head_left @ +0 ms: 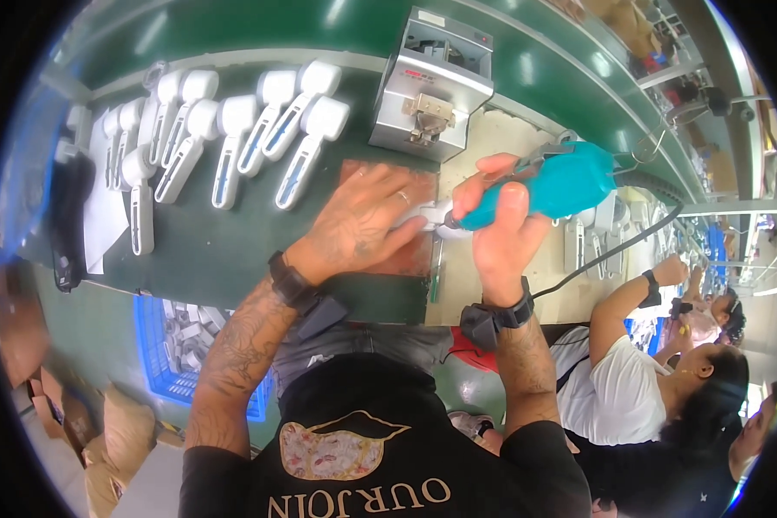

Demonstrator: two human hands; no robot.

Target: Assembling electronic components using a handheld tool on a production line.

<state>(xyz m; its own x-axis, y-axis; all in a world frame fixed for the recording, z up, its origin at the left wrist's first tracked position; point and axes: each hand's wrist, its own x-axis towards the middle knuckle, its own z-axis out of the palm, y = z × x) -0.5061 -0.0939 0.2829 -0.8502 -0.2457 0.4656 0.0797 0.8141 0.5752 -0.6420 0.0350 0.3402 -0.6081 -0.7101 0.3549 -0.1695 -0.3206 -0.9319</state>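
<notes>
My right hand (511, 246) is wrapped round a teal electric screwdriver (570, 183), which lies nearly level with its tip pointing left. The tip meets a white plastic part (432, 212) at the right edge of a reddish-brown mat (410, 259). My left hand (358, 216) rests palm down over the mat, thumb and fingers closed on the white part and covering most of it. On the left of the green bench (233, 233) lie several white handheld devices (302, 160) with round heads and long handles.
Behind the mat stands a grey metal machine (427, 91). A black cable (617, 248) loops from the screwdriver, near a hanging wire hook (652, 147). Below the bench is a blue crate (155, 354) of white parts. Co-workers, one in a white shirt (617, 397), sit at right.
</notes>
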